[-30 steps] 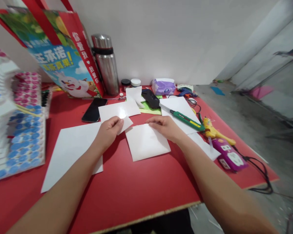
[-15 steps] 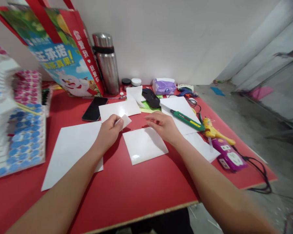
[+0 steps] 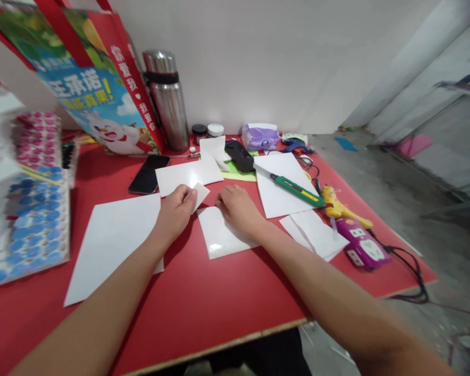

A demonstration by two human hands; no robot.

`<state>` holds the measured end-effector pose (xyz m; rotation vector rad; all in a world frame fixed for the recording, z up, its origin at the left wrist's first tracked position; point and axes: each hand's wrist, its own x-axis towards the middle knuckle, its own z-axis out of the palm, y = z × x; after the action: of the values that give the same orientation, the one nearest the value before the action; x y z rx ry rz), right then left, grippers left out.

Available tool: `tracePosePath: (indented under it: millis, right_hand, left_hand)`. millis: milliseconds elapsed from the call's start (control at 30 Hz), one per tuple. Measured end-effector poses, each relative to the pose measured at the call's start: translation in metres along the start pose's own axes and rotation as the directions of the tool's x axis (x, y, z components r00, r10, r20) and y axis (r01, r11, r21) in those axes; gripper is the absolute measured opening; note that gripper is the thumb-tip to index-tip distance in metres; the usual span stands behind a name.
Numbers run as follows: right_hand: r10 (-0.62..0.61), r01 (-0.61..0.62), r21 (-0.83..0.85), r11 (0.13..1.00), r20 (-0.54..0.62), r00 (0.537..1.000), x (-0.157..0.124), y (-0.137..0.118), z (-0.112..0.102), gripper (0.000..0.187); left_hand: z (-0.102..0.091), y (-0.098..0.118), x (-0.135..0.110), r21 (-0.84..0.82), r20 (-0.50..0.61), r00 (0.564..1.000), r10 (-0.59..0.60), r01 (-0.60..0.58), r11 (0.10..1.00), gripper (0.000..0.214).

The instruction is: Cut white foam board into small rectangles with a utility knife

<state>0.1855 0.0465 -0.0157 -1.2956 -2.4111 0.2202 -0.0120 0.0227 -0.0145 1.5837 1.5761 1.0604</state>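
In the head view we take the glossy sheet [image 3: 221, 239] as our landmark; it lies flat on the red table [image 3: 219, 297]. The right hand [image 3: 238, 209] is the nearer of the two, over the far right part of the glossy sheet, its fingers curled close together by the far edge; we cannot tell whether they grip anything. Since this hand and its forearm cover a corner, we cannot judge the long axis of the glossy sheet. The left hand [image 3: 176, 211] is just off the far left corner, thumb and fingers pinched on a small white piece [image 3: 202, 195]. That piece points rightward and away from us, its tip beyond the far edge of the glossy sheet; we cannot tell whether the two touch.

Left of the glossy sheet lies a larger white sheet [image 3: 112, 243]; to its right, a green cutter [image 3: 297, 190].

Among containers, we see a steel flask [image 3: 169, 109] and a printed bag [image 3: 119, 99] beyond and left of the glossy sheet, with a dark-lidded jar [image 3: 199, 130] and a white-lidded jar [image 3: 215, 130] farther behind it. Their contents are hidden from us.
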Motion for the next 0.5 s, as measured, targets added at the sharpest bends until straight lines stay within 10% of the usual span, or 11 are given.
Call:
tracePosePath:
  millis: [367,500]
  right_hand:
    - [0.325,-0.193,0.403,0.895,-0.293,0.899,-0.003,0.024,-0.022,0.009]
    - [0.261,-0.116,0.368,0.923,-0.376,0.889,-0.009,0.037,-0.035,0.037]
  left_hand:
    - [0.002,0.007,-0.003,-0.158,0.192,0.981,-0.017,0.048,0.986,0.032]
    - [0.001,0.003,-0.002,-0.153,0.158,0.987,-0.037,0.061,0.986,0.03]
